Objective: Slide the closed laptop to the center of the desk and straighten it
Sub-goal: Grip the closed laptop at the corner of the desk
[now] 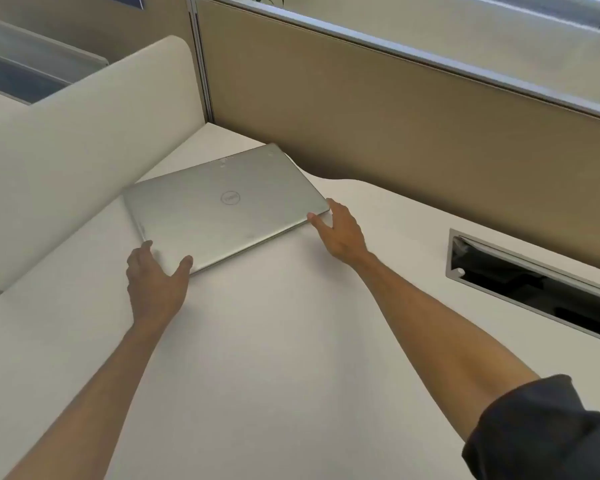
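A closed silver laptop (219, 206) lies flat on the white desk (291, 341), in the far left corner, turned at an angle to the desk edges. My left hand (155, 284) is on its near left corner, thumb on the lid and fingers curled around the side edge. My right hand (340, 230) touches the near right corner, thumb at the front edge and fingers along the right side. Both hands grip the laptop's corners.
A cream side divider (84, 133) rises close behind the laptop's left edge. A tan partition wall (395, 133) runs along the back. An open cable slot (534, 285) with a grey frame is cut into the desk at the right.
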